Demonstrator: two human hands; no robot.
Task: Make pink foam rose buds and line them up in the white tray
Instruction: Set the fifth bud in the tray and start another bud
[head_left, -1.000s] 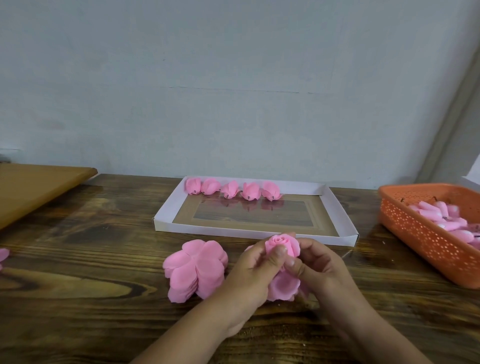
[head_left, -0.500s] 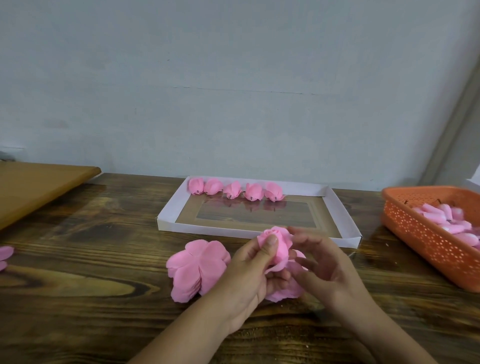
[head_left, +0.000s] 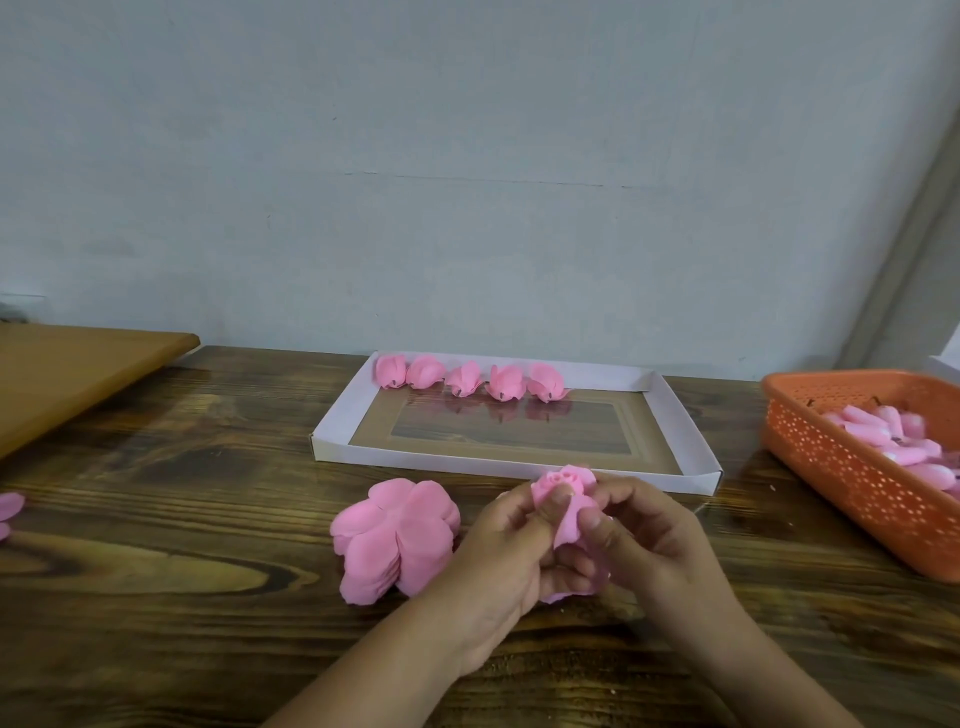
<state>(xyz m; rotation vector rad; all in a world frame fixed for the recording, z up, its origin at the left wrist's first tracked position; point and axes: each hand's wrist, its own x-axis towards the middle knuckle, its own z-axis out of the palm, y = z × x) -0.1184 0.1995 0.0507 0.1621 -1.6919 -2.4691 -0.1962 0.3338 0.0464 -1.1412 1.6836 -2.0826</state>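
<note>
A pink foam rose bud (head_left: 565, 491) is held upright between both hands just in front of the white tray (head_left: 691, 441). My left hand (head_left: 506, 551) pinches its left side with thumb and fingers. My right hand (head_left: 644, 535) pinches a loose petal on its right side. More pink foam shows under my hands, partly hidden. Several finished buds (head_left: 470, 382) lie in a row along the tray's far edge. A stack of flat pink foam petals (head_left: 397, 540) lies on the table left of my hands.
An orange plastic basket (head_left: 852, 478) with pink foam pieces stands at the right. A light wooden board (head_left: 78, 369) lies at the far left, and a pink foam scrap (head_left: 8, 512) sits at the left edge. A wall closes the back.
The bud has turned in my hands, its spiral centre now facing up. My right thumb has come round onto the petal at its right side. The view has shifted slightly.
</note>
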